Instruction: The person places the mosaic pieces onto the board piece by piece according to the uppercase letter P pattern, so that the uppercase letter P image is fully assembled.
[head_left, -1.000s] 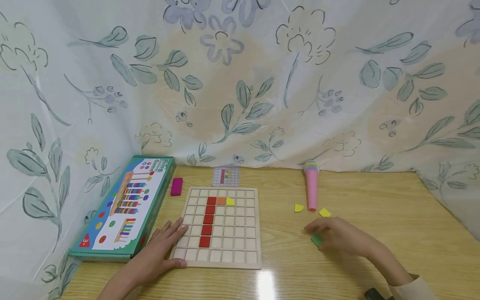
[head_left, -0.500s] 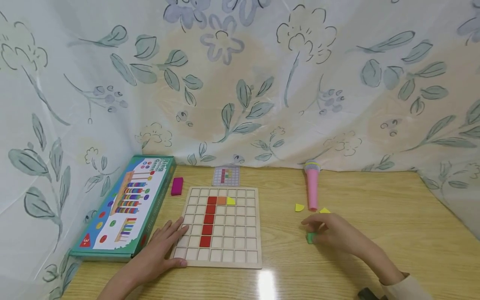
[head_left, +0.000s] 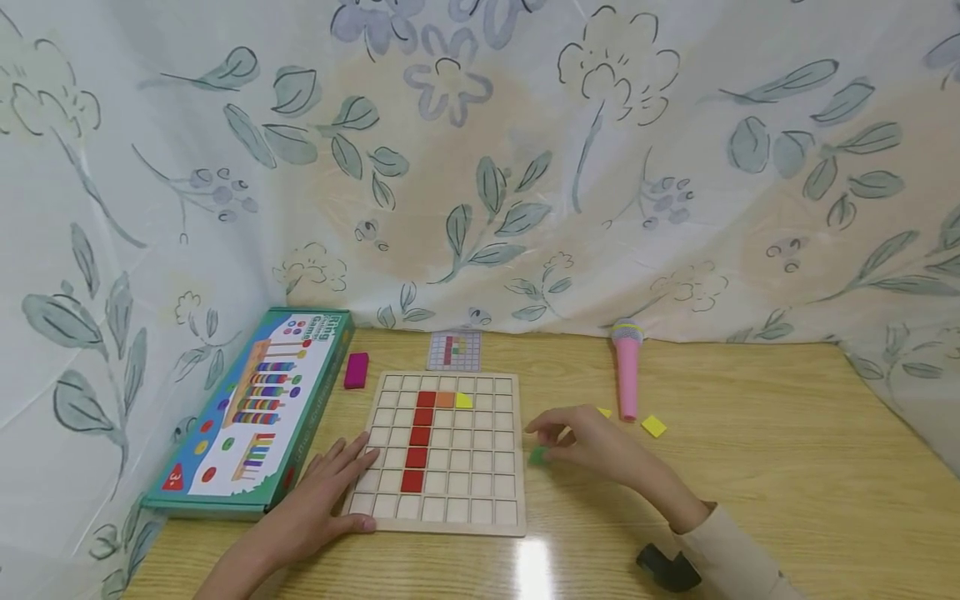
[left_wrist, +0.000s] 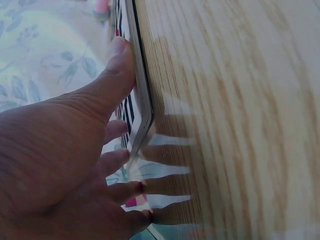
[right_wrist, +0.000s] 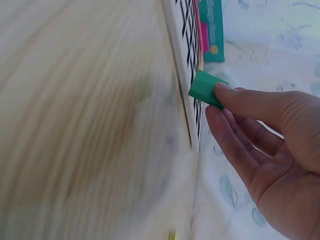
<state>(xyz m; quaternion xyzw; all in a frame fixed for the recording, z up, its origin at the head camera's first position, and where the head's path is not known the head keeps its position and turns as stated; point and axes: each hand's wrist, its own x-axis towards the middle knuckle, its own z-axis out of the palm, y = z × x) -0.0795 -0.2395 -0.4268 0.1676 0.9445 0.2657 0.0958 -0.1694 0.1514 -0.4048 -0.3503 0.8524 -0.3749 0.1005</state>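
Observation:
My right hand [head_left: 592,443] pinches a small green block [right_wrist: 206,88] between thumb and fingertips, just off the right edge of the wooden grid board [head_left: 483,486]. In the head view the same block shows only partly below the fingers. My left hand [head_left: 318,498] rests on the board's lower left edge, fingers spread and straight, with the thumb [left_wrist: 120,67] along the near edge. On the board stand a column of several red squares [head_left: 419,436], an orange square [head_left: 445,400] and a yellow rounded piece [head_left: 463,401].
Behind the board lies a small pattern card [head_left: 454,351]. A magenta block [head_left: 356,371] and a green game box [head_left: 255,408] are on the left. A pink toy microphone [head_left: 627,375], a yellow square [head_left: 654,426] and a partly hidden yellow piece [head_left: 603,412] lie on the right.
My right hand has picked up the green block from the table and carried it left to the board's right edge. The left hand has stayed on the board.

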